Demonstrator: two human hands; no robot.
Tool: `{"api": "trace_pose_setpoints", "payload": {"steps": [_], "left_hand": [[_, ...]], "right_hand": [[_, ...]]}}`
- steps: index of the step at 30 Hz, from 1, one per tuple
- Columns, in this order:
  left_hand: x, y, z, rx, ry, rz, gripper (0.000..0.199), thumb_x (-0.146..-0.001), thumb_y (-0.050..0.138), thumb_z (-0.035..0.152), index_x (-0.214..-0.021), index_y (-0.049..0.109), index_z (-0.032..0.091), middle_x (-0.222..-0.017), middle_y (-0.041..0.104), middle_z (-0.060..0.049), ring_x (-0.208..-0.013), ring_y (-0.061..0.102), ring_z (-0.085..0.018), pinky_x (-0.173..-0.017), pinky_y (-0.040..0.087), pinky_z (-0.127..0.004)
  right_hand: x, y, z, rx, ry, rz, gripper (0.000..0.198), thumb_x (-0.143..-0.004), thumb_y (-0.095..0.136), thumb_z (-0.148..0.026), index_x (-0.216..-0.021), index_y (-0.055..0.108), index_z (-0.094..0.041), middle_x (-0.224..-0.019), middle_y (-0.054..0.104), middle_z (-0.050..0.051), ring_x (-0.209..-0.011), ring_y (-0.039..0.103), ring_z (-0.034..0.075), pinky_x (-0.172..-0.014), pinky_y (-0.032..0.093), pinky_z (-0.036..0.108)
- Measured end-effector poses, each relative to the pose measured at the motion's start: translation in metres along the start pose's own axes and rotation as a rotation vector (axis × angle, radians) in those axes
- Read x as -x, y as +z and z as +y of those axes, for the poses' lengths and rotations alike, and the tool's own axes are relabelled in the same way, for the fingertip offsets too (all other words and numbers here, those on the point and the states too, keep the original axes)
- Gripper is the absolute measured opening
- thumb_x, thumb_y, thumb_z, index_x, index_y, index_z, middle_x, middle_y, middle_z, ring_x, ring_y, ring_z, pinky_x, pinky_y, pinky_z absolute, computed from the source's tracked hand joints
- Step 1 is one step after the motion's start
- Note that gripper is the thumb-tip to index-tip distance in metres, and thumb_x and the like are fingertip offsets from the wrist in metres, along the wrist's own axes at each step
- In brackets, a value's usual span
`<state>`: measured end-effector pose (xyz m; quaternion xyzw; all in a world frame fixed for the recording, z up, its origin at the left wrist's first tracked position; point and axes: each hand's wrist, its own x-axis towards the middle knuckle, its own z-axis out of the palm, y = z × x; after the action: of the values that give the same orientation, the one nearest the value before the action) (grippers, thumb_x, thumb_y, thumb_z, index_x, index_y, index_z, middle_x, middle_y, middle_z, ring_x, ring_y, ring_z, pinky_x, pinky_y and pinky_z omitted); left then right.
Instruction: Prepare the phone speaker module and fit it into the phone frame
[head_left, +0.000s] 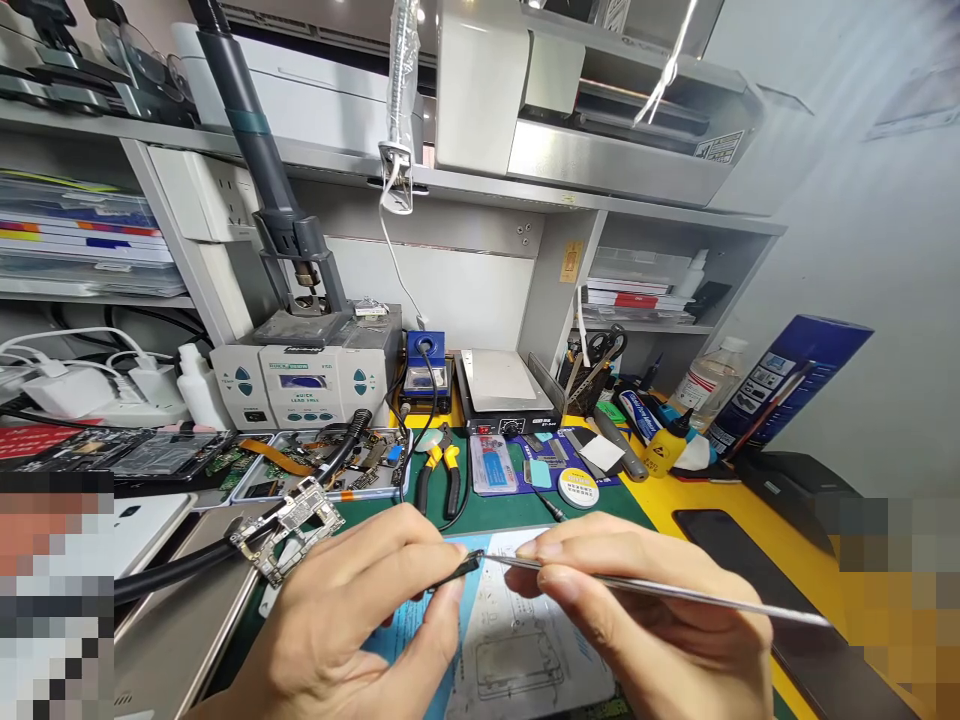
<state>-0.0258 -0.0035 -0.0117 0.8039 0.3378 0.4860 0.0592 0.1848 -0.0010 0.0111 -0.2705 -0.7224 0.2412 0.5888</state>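
Between the thumb and forefinger of my left hand [367, 610] is pinched a small, narrow black part [461, 570]; its exact kind cannot be made out. Slim metal tweezers [637, 583] rest in my right hand [660, 620], gripped near the front. Their fine tip points left and meets, or nearly meets, the end of the black part. Both hands hover over a blue and white printed sheet [517, 650] showing the outline of a device. Just behind my left hand, a bare phone circuit board [289, 525] leans over a black hose [180, 568].
Behind the hands lie yellow-handled pliers [439, 475] and a round white tin [578, 488]. A soldering station [307, 385] and a small heating plate [510, 390] stand at the back. Phones and boards crowd the left; a dark phone [757, 590] lies right.
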Motion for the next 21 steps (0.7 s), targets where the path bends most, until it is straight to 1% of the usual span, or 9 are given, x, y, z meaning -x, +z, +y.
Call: {"api": "trace_pose_setpoints", "payload": {"steps": [2,4,6,7,11,15,18,21], "left_hand": [[0.0004,-0.0001,-0.0011,0.0,0.006,-0.014,0.034,-0.083,0.061,-0.003,-0.105,0.062,0.024,-0.081,0.063,0.0,-0.069,0.062,-0.013,-0.064,0.049,-0.026],[0.0009,0.0004,-0.0021,0.018,0.009,-0.021,0.034,-0.083,0.06,-0.003,-0.105,0.062,0.023,-0.081,0.063,0.0,-0.07,0.062,-0.013,-0.064,0.049,-0.025],[0.0012,0.0015,-0.003,0.044,-0.004,-0.033,0.032,-0.084,0.06,-0.003,-0.103,0.064,0.023,-0.08,0.063,0.0,-0.068,0.061,-0.012,-0.062,0.049,-0.025],[0.0013,0.002,-0.0033,0.053,-0.015,-0.039,0.031,-0.084,0.06,-0.002,-0.101,0.064,0.023,-0.079,0.063,0.001,-0.067,0.061,-0.012,-0.061,0.048,-0.024],[0.0013,0.0031,-0.0035,0.069,-0.053,-0.065,0.026,-0.084,0.06,0.001,-0.097,0.063,0.023,-0.074,0.061,0.002,-0.063,0.059,-0.012,-0.057,0.046,-0.023],[0.0,0.0024,-0.0018,0.092,-0.096,-0.083,0.021,-0.086,0.058,0.003,-0.093,0.064,0.022,-0.073,0.06,0.002,-0.062,0.058,-0.012,-0.056,0.046,-0.024],[-0.002,0.0005,0.0009,0.094,-0.147,-0.09,0.017,-0.088,0.056,0.007,-0.086,0.064,0.022,-0.07,0.059,0.002,-0.061,0.058,-0.012,-0.056,0.046,-0.024],[-0.0041,-0.0033,0.004,0.068,-0.2,-0.128,0.016,-0.088,0.055,0.012,-0.08,0.064,0.022,-0.071,0.063,0.001,-0.063,0.061,-0.013,-0.057,0.046,-0.024]], "right_hand": [[0.0,0.0005,0.0009,-0.042,0.12,0.0,0.018,-0.084,0.073,-0.005,-0.087,0.082,-0.021,-0.077,0.08,0.003,-0.068,0.077,0.018,-0.063,0.065,0.024],[0.0004,0.0012,0.0005,-0.103,0.26,0.033,0.012,-0.087,0.074,-0.012,-0.084,0.082,-0.021,-0.072,0.08,0.003,-0.063,0.077,0.019,-0.06,0.064,0.023],[0.0005,0.0011,-0.0004,-0.149,0.323,0.07,0.009,-0.088,0.074,-0.017,-0.084,0.081,-0.021,-0.07,0.079,0.002,-0.06,0.077,0.019,-0.057,0.064,0.024],[0.0003,0.0006,-0.0008,-0.145,0.307,0.068,0.009,-0.088,0.074,-0.016,-0.084,0.081,-0.021,-0.07,0.079,0.002,-0.06,0.077,0.019,-0.058,0.064,0.024],[-0.0001,-0.0025,-0.0016,-0.037,0.169,-0.004,0.017,-0.087,0.071,-0.007,-0.085,0.081,-0.022,-0.076,0.08,0.001,-0.069,0.076,0.016,-0.066,0.063,0.022],[0.0006,-0.0024,-0.0019,0.014,0.106,0.004,0.018,-0.083,0.073,-0.004,-0.086,0.081,-0.02,-0.079,0.08,0.002,-0.072,0.076,0.017,-0.067,0.063,0.021],[-0.001,-0.0025,-0.0021,0.007,0.094,-0.004,0.018,-0.083,0.073,-0.004,-0.086,0.081,-0.02,-0.078,0.08,0.004,-0.07,0.076,0.017,-0.065,0.063,0.022],[-0.0034,-0.006,-0.0018,0.003,0.153,-0.075,0.014,-0.086,0.072,-0.008,-0.089,0.08,-0.019,-0.079,0.08,0.004,-0.069,0.076,0.018,-0.065,0.063,0.025]]}}
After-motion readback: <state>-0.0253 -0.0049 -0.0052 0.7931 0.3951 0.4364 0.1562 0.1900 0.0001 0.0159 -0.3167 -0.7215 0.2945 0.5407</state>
